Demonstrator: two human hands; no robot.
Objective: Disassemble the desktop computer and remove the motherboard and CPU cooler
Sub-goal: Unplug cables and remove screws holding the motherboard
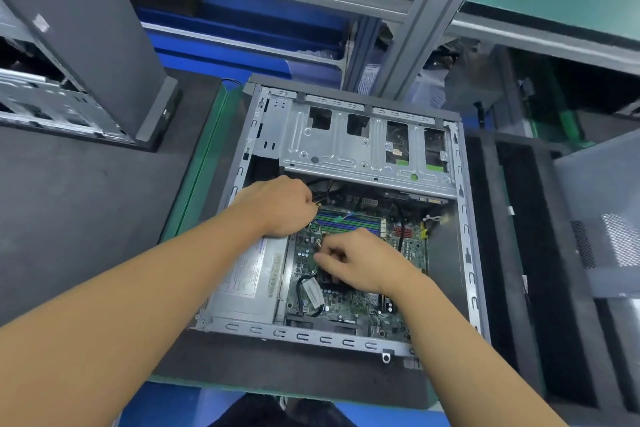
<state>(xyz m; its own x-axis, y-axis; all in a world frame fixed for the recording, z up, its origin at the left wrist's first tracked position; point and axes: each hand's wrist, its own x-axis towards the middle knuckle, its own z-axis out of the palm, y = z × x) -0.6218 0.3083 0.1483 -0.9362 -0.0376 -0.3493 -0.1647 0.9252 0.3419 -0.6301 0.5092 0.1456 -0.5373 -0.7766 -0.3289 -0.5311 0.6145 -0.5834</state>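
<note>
The fingers of the left hand (277, 206) are curled into a fist at the upper left corner of the green printed motherboard (349, 305). Thin yellow and black wires (317, 206) are seen emerging at the knuckles, so they appear to be pinched there. The fingers of the right hand (360, 263) are bent downward over a dark square part (329, 284) near the board's middle, with the thumb drawn in close. Whether anything is gripped cannot be told, since the fingertips are hidden.

Between the two hands, blue and green memory slots (349, 222) are exposed. A black cable with a white label (311, 291) is looped just left of the right hand. The motherboard is seated flat inside the open grey metal computer case (311, 336), beside a silver power supply box (249, 277) and below a perforated metal drive cage (346, 146). The case is laid on a dark foam mat (277, 374); a second grey case (79, 45) is stood at the far left.
</note>
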